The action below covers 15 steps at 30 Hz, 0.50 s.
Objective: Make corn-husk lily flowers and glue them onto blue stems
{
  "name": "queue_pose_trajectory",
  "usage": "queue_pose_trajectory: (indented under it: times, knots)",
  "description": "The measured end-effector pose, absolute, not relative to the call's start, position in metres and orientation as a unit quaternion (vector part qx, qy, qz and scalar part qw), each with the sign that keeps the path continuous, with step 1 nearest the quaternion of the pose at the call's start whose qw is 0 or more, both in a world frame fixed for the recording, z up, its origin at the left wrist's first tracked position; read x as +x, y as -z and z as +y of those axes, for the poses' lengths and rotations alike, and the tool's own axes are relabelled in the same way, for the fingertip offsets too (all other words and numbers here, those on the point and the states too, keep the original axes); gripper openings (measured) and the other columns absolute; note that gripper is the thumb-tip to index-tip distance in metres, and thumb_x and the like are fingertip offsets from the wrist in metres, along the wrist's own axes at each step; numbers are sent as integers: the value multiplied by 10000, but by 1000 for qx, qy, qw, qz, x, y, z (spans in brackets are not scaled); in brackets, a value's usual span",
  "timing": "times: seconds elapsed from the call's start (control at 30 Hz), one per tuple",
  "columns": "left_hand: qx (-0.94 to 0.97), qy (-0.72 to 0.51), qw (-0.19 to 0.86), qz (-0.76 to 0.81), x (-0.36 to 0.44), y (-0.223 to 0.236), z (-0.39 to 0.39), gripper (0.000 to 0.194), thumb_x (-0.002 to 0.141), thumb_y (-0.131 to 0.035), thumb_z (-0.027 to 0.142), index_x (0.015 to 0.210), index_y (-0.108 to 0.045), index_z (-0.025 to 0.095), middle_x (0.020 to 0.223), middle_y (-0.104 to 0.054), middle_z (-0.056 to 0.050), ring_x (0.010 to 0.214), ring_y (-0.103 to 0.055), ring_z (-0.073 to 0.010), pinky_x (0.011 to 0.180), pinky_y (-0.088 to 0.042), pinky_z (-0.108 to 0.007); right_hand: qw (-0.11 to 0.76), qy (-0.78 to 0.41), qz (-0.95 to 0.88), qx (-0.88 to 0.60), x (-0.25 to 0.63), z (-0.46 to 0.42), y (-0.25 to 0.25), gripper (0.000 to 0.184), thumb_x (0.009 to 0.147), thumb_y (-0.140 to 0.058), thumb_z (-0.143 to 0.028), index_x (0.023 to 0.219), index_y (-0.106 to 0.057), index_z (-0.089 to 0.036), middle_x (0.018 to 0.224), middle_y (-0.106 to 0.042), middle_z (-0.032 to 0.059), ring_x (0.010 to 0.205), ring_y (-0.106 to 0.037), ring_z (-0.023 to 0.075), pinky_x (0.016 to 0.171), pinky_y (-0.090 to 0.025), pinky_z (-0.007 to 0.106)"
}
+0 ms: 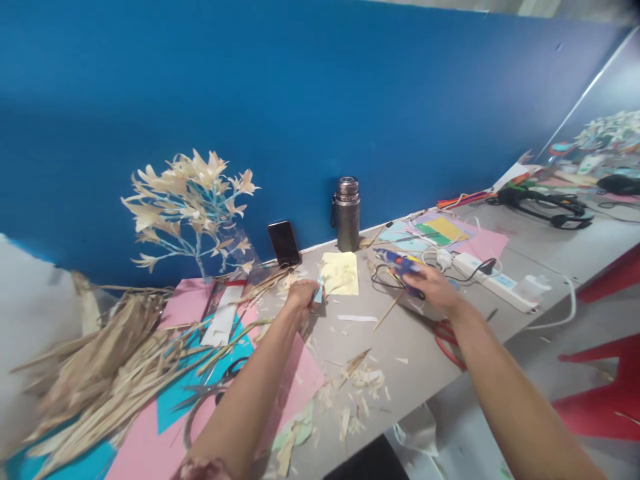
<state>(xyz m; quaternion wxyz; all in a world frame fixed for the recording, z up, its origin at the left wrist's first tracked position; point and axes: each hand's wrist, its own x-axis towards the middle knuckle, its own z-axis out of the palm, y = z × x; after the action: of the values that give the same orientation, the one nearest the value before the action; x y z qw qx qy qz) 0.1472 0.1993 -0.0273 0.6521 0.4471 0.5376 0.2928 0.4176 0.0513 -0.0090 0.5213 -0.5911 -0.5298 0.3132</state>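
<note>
Two forearms [505, 380]: left grip [303, 293] holds one blue scrap [319, 291], right grip [434, 287] one glue gun [399, 263].

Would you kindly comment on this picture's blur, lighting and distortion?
Head view: soft, with little fine detail on the right hand and glue gun; head view: mostly diffuse light, the blue wall paler toward the right; head view: wide-angle look, the desk slanting across.

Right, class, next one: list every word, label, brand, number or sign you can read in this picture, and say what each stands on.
No text can be read anywhere here.
White power strip: faint bluish marks, too small and blurred to read.
Blue glue gun in the right hand: no lettering can be made out.
Metal flask: none legible.
Phone: dark screen, nothing readable.
</note>
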Motion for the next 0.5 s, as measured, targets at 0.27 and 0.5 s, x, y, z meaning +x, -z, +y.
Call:
queue_pose_trajectory:
  times: [0.27,0.5]
  knots:
    - [464,-387,656,453,130,-24,138,214,622,-748,293,702,-592,170,660,-679,-16,429,-479,-66,377,-238,-171,623,-461,-461,-433,346,16,9,384,877,-697,-543,1092,-733,-226,1040,-748,110,739,-645,199,678,-554,355]
    - [494,-406,627,445,122,-43,113,238,622,-717,349,705,-579,174,560,-639,-1,381,-421,-64,362,-259,-177,564,-392,-558,-466,315,5,18,379,931,-655,-489,1207,-685,-231,1081,-762,107,1034,-708,284,945,-569,418]
